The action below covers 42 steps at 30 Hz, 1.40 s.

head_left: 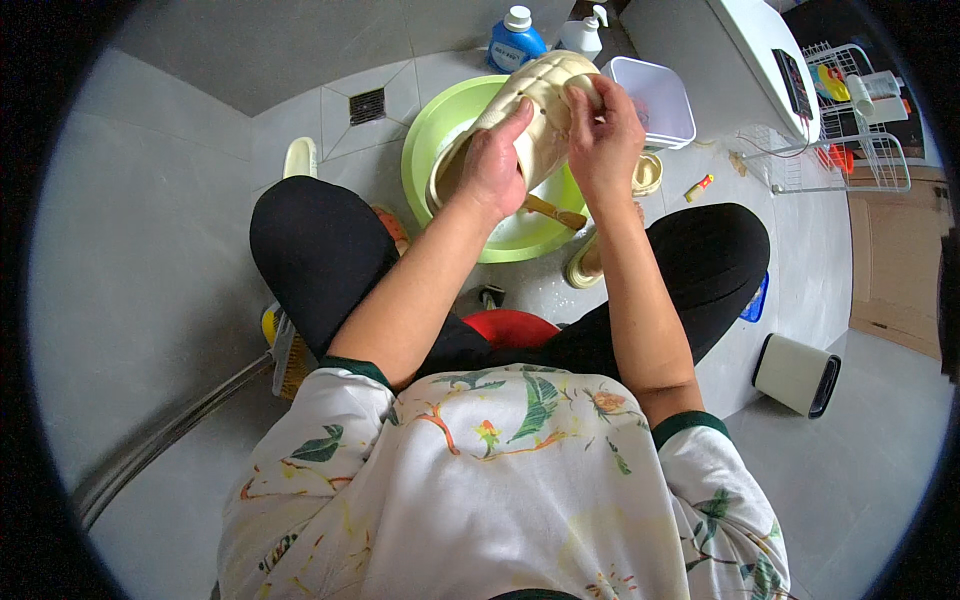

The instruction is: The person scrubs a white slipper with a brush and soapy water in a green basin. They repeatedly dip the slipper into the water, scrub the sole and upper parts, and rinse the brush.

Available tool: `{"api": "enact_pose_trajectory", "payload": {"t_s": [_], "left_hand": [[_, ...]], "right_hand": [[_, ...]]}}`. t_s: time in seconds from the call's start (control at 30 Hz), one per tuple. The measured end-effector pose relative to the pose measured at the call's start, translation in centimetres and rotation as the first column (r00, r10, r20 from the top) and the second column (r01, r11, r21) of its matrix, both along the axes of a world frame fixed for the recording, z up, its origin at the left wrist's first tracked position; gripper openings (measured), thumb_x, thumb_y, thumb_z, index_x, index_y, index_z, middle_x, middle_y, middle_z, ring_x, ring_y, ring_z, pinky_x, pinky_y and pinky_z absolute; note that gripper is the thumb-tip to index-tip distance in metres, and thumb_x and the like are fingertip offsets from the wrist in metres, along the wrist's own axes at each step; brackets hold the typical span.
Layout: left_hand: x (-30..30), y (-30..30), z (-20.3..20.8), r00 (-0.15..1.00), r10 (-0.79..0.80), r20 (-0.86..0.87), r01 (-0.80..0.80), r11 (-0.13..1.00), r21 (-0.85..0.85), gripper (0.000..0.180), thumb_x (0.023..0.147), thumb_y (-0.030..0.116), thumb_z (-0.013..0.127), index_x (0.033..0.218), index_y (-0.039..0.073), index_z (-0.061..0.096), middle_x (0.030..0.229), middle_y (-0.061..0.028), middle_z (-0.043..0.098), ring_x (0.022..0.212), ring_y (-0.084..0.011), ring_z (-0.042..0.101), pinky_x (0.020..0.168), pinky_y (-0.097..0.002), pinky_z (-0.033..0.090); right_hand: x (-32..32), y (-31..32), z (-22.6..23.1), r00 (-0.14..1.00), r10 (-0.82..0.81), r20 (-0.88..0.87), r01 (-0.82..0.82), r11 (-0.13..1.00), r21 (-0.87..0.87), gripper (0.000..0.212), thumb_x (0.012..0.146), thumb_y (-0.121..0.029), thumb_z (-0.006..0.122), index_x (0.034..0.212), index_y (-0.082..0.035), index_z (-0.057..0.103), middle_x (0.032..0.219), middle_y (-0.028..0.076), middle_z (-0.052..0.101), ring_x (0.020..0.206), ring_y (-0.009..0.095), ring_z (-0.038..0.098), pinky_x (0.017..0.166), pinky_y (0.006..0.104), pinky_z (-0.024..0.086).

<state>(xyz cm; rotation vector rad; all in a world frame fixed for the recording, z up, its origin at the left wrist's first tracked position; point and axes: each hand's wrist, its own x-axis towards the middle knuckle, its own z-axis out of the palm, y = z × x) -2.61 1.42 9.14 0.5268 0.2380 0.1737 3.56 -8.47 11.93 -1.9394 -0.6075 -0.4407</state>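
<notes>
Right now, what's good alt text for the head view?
A person's left hand and right hand hold a cream clog over a lime-green basin and a brown brush. Behind the basin stand a blue bottle and white pump bottle.

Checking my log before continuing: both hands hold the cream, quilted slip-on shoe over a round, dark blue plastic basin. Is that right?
Not quite: the head view shows that the round plastic basin is light green, not dark blue. The left hand and right hand do hold the cream, quilted slip-on shoe over it.
</notes>
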Motion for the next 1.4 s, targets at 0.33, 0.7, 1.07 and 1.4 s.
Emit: {"api": "enact_pose_trajectory", "payload": {"t_s": [0.33, 0.7, 1.07, 1.4], "left_hand": [[0.0, 0.2, 0.9, 0.998, -0.037, 0.049, 0.041, 0.995, -0.088, 0.046, 0.096, 0.028, 0.05, 0.132, 0.001, 0.043, 0.129, -0.0146, 0.054, 0.117, -0.0267, 0.055, 0.1, -0.0405, 0.043], [0.1, -0.8, 1.1, 0.998, -0.058, 0.034, 0.06, 0.997, -0.047, 0.05, 0.098, 0.039, 0.045, 0.133, 0.004, 0.042, 0.124, -0.0114, 0.056, 0.113, -0.0228, 0.056, 0.098, -0.0374, 0.044], [-0.1, -1.0, 0.8, 0.997, -0.071, -0.03, 0.07, 0.997, -0.036, 0.046, 0.099, 0.038, 0.044, 0.13, 0.004, 0.047, 0.129, -0.0111, 0.054, 0.117, -0.0244, 0.053, 0.102, -0.0379, 0.04], [-0.2, -0.5, 1.0, 0.996, -0.071, -0.06, 0.066, 0.995, -0.074, 0.064, 0.098, 0.053, 0.034, 0.136, 0.002, 0.04, 0.134, -0.0135, 0.05, 0.123, -0.0253, 0.049, 0.104, -0.0399, 0.038]], "right_hand": [[-0.2, -1.4, -2.2, 0.999, -0.024, -0.046, 0.028, 0.995, 0.093, 0.02, 0.088, -0.012, 0.064, 0.101, 0.002, 0.059, 0.085, 0.015, 0.059, 0.069, 0.024, 0.059, 0.06, 0.0318, 0.048], [0.7, -1.3, -1.7, 0.986, -0.103, -0.134, 0.097, 0.994, -0.047, 0.021, 0.09, -0.017, 0.062, 0.097, 0.003, 0.059, 0.079, 0.016, 0.058, 0.063, 0.021, 0.053, 0.058, 0.0315, 0.043], [-1.3, -1.2, -1.1, 0.993, 0.062, 0.104, -0.044, 0.985, -0.17, 0.016, 0.086, -0.01, 0.064, 0.093, 0.002, 0.057, 0.081, 0.017, 0.056, 0.069, 0.03, 0.056, 0.063, 0.0367, 0.046], [-1.8, -1.0, -1.9, 0.984, 0.174, 0.024, -0.169, 0.977, -0.131, 0.019, 0.087, -0.015, 0.061, 0.09, 0.001, 0.052, 0.082, 0.021, 0.053, 0.075, 0.04, 0.054, 0.069, 0.0453, 0.045]]}}
